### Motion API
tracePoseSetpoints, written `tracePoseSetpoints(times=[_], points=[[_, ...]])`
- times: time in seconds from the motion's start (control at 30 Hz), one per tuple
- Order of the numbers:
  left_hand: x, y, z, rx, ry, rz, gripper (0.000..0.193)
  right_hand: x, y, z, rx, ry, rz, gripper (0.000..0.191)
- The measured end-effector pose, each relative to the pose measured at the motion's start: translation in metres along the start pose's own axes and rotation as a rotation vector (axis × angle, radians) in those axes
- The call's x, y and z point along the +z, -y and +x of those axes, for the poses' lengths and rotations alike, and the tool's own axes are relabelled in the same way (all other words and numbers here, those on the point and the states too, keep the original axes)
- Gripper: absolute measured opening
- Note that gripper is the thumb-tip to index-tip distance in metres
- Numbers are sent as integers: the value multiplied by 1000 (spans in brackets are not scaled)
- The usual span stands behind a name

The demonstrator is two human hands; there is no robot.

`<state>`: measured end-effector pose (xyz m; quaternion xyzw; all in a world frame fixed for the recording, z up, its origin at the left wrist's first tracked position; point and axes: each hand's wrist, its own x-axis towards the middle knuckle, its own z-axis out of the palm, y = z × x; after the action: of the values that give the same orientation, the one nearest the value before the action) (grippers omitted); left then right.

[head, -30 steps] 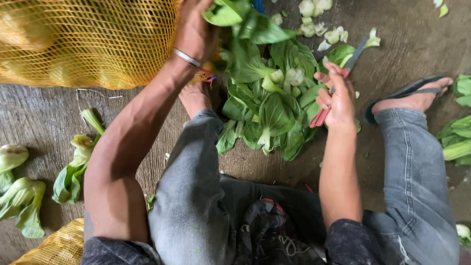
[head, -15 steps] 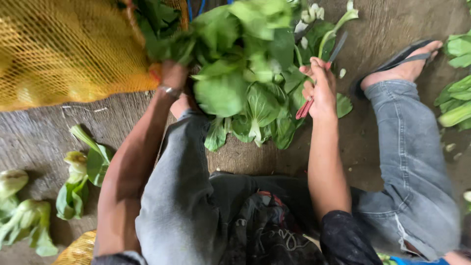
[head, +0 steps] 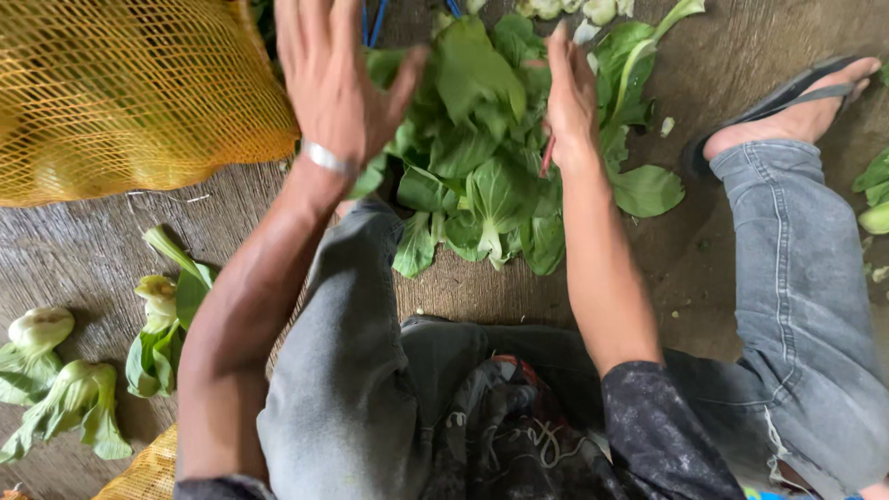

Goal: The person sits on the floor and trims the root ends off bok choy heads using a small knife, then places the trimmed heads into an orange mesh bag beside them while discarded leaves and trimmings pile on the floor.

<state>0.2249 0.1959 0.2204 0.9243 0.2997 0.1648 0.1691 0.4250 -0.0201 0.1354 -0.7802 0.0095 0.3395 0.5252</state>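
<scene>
Our left hand (head: 333,79) hovers spread open over the greens pile (head: 491,176), stems toward us; our right hand (head: 569,97) grips a red-handled knife (head: 548,156).

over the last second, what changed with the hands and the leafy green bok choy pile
The left hand let go of the leafy green bunch it was gripping half a second ago and now hangs open, fingers spread, above the bok choy pile. The right hand stays closed on the red-handled knife. The yellow mesh sack stayed put.
</scene>
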Motion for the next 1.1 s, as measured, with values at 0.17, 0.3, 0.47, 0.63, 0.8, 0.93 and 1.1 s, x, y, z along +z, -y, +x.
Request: tracePoseSetpoints(times=[0.17, 0.3, 0.47, 0.63, 0.8, 0.93, 1.1], points=[[33, 2, 46, -186, 886, -149, 67, 19, 8, -3, -19, 151, -358, 74], [87, -11, -15, -21, 860, -409, 58, 33, 3, -14, 145, 205, -533, 83], [73, -30, -54, 186, 584, -516, 62, 20, -2, -28, 73, 276, -277, 77], [13, -73, -51, 424, 623, -356, 68, -22, -18, -56, 47, 490, 483, 70], [-21, -95, -41, 822, 534, -663, 69, -48, -26, -66, -96, 599, 870, 68], [-17, -89, -16, 234, 286, -1041, 90, -68, -28, -69, -186, 586, 908, 67], [38, -97, -5, 230, 706, -1600, 105, -68, -42, -78, -188, 546, 641, 67]])
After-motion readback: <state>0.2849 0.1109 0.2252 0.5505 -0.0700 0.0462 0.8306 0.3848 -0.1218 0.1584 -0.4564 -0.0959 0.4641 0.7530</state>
